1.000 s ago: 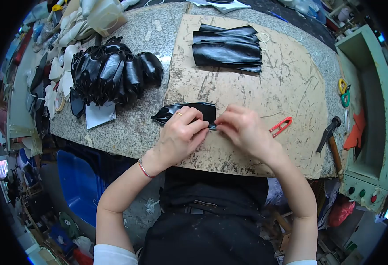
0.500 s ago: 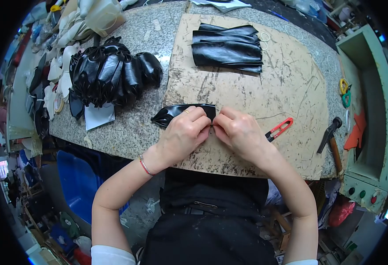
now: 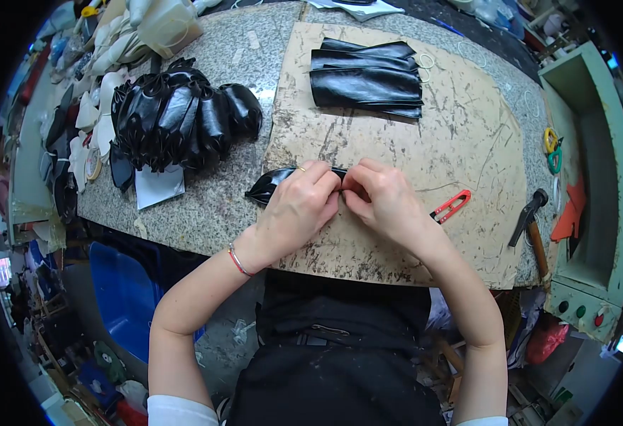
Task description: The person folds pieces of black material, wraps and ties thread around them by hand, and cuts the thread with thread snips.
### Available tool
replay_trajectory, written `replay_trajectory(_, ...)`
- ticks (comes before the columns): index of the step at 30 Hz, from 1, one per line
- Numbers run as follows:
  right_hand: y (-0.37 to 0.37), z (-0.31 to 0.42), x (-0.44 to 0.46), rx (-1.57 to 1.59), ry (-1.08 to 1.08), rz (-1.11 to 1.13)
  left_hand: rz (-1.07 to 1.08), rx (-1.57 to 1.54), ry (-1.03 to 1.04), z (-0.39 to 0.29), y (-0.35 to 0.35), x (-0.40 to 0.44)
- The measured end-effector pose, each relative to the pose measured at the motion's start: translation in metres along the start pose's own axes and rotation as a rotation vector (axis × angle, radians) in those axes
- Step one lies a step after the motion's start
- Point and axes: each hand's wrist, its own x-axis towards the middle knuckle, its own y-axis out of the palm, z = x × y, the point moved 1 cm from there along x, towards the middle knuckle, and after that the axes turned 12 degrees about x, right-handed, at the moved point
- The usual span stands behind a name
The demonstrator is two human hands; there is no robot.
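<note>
A shiny black leather-like piece (image 3: 270, 183) lies on the cardboard with its left end gathered into a point. My left hand (image 3: 303, 202) is closed over it, thumb and fingers pinching its right end. Right beside, my right hand (image 3: 381, 195) pinches the same end, fingertips nearly meeting those of the left. The exact spot between the fingertips is mostly hidden. Farther back lies a stack of flat black pieces (image 3: 364, 79). At the left, a heap of similar black pieces (image 3: 176, 117) with gathered ends sits on the speckled tabletop.
Red-handled thread snips (image 3: 455, 204) lie right of my right hand. A hammer (image 3: 533, 227) rests near the table's right edge, beside a green metal cabinet (image 3: 609, 163). Yellow and green scissors (image 3: 553, 150) lie farther back. Below the table's left edge is a blue bin (image 3: 116, 291).
Both hands have shifted slightly upward, and the right hand's fingers now cover more of the piece's right end. The piece's gathered end has barely moved.
</note>
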Motion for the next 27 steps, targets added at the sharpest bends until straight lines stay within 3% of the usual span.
replay_trajectory(4, 0.008, -0.001, -0.001, -0.096, 0.014, -0.073, -0.048, -0.099, -0.162, 0.000, 0.006, -0.004)
replay_trajectory(10, 0.003, -0.001, 0.006, -0.038, 0.035, -0.064, -0.056, -0.019, -0.030, 0.008, -0.003, 0.012)
replay_trajectory(19, 0.005, -0.004, 0.010, -0.034, 0.058, -0.091, -0.034, -0.108, -0.186, 0.010, 0.002, 0.012)
replay_trajectory(24, -0.008, -0.006, 0.020, 0.045, 0.086, -0.037, 0.010, -0.133, -0.166, 0.014, 0.001, 0.015)
replay_trajectory(27, -0.011, -0.007, 0.019, -0.092, -0.033, 0.010, -0.019, -0.114, -0.116, 0.016, 0.002, 0.014)
